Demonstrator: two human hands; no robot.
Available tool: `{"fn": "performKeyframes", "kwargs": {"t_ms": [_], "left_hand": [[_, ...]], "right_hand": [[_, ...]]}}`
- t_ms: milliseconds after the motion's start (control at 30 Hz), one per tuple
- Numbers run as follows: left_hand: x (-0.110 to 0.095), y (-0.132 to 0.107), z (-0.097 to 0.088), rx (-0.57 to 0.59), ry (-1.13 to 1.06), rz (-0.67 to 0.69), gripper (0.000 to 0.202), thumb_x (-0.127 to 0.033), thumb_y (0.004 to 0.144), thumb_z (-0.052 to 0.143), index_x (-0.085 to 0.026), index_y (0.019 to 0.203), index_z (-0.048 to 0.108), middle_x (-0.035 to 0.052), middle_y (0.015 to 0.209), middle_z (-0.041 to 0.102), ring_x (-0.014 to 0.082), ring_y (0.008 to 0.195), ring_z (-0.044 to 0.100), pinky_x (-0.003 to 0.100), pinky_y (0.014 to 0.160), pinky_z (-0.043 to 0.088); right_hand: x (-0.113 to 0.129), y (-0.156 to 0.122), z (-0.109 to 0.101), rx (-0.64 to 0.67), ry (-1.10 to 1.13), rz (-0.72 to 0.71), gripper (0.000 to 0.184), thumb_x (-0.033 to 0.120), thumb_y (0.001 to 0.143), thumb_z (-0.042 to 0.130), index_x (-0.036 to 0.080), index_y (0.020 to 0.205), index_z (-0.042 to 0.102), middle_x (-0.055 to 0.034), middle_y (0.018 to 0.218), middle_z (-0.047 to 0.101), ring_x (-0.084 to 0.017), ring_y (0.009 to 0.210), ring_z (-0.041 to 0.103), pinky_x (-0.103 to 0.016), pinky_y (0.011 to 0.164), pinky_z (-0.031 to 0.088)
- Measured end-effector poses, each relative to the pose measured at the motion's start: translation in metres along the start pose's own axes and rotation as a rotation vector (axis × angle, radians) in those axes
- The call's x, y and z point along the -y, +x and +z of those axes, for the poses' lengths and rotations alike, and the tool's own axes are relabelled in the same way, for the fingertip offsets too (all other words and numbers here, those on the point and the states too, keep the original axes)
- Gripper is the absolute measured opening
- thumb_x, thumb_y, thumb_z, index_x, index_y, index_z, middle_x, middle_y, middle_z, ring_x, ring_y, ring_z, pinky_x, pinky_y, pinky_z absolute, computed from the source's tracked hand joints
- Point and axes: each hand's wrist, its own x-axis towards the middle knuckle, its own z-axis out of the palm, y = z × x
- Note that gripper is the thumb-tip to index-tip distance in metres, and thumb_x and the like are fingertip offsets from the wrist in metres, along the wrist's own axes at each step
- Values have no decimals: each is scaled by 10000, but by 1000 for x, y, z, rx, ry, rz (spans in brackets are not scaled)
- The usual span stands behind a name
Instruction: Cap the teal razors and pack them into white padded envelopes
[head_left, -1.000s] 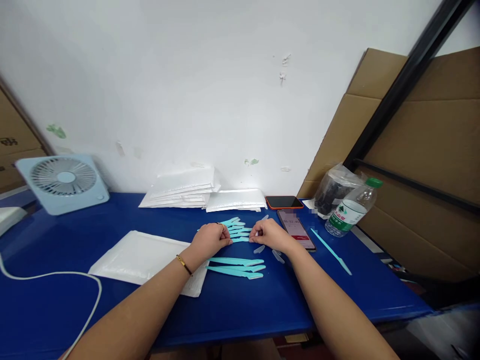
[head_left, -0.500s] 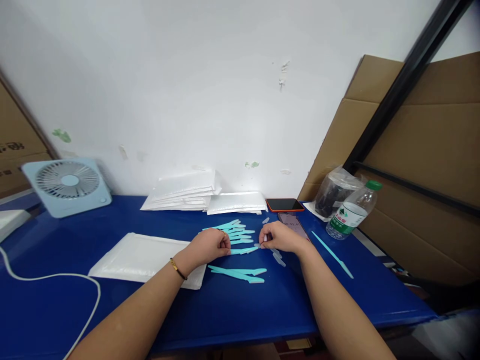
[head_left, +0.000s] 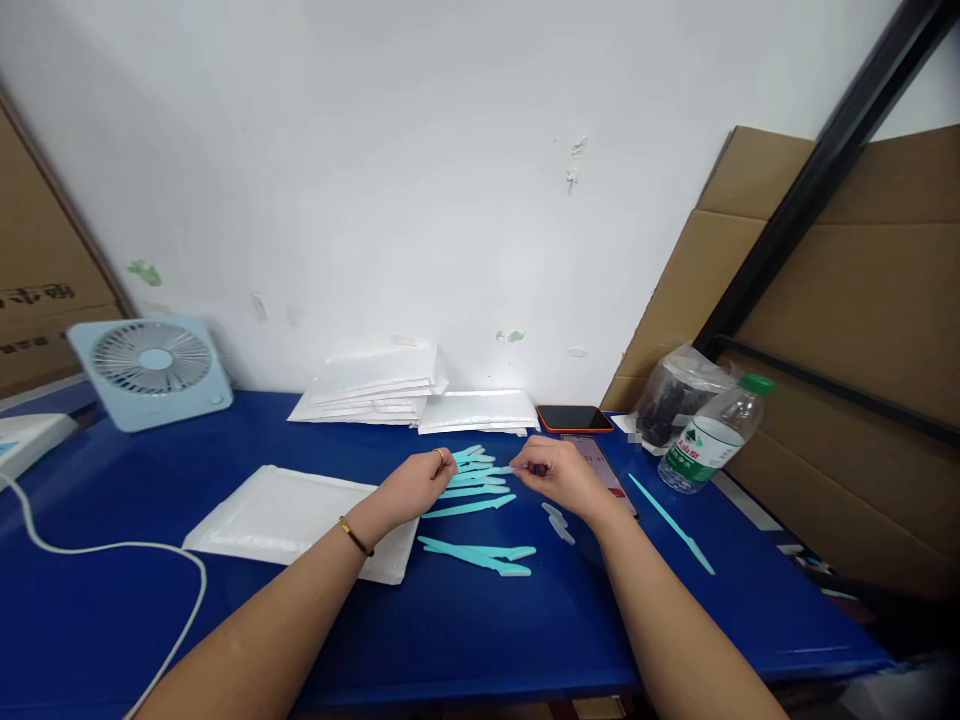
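I am viewing the blue tabletop (head_left: 555, 630) remotely, from the head camera. With the left hand (head_left: 418, 484) I am pinching a slim turquoise tool (head_left: 491, 471) near its handle end, that grip being closed down to thumb and forefinger. The right hand (head_left: 559, 474) is meeting the opposite end, its grip also pinched closed on the tool; whether the fingertips are bearing on the tip itself or on a cover over it, I cannot tell. The held tool is lying roughly level between both hands, above the middle of the tabletop, its shaft narrow and its right end looking paler and whitish. Just under it, similar tools (head_left: 469, 508) are fanning out in an overlapping row, handles toward the left, each broadening into a notched, blade-like head with a light edge; the left fingers are hiding part of the row, so I am giving no count. Nearer me, a pair (head_left: 480, 555) is crossing at the handles, heads pointing right. One more tool (head_left: 671, 522) is lying slantwise beyond the right forearm. Small frosted translucent pieces (head_left: 559, 524) are resting below the right hand. A white padded envelope (head_left: 289, 518) is lying flat under the left wrist, and a phone (head_left: 604, 466) is lying partly behind the right hand.
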Motion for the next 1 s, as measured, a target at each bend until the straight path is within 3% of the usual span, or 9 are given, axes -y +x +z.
{"fn": "performKeyframes", "kwargs": {"t_ms": [333, 633, 733, 800, 867, 1000], "left_hand": [[1, 0, 1, 27, -23, -15, 315, -440, 855, 312, -191, 771, 486, 6, 729, 535, 139, 633, 474, 239, 561, 367], [6, 5, 12, 4, 58, 26, 315, -398, 872, 297, -191, 852, 534, 13, 759, 576, 149, 687, 515, 258, 635, 387], [4, 5, 11, -125, 197, 72, 242, -349, 847, 388, -211, 956, 554, 43, 952, 590, 199, 915, 514, 311, 781, 371], [1, 4, 9, -150, 257, 87, 239, -347, 806, 471, -227, 990, 563, 49, 1033, 575, 219, 987, 489, 332, 825, 354], [-2, 2, 7, -57, 261, 123, 240, -373, 773, 524, -227, 952, 589, 44, 990, 591, 211, 942, 511, 315, 808, 364], [-5, 1, 12, 112, 309, 188, 193, -384, 734, 577, -227, 830, 632, 19, 825, 629, 189, 827, 551, 297, 789, 361]], "right_hand": [[-1, 1, 7, 17, -128, -91, 182, 204, 837, 488, 209, 832, 670, -50, 812, 604, -139, 710, 558, -230, 628, 410], [4, 7, 31, 65, -92, -139, 190, 226, 855, 481, 214, 880, 669, -50, 818, 606, -141, 761, 572, -225, 669, 425], [-1, 8, 26, 59, -84, -63, 177, 192, 829, 504, 207, 886, 670, -51, 860, 622, -139, 761, 576, -225, 669, 423], [-7, 5, 13, 52, -96, 28, 167, 184, 800, 526, 208, 870, 676, -43, 866, 637, -141, 754, 580, -230, 664, 418], [-17, -2, -2, 90, -127, 165, 120, 213, 755, 570, 206, 786, 686, -31, 794, 651, -146, 708, 580, -233, 621, 408], [-33, -15, -23, 338, -126, 413, 115, 289, 578, 712, 199, 645, 684, -14, 635, 642, -142, 566, 554, -218, 468, 347]]}}
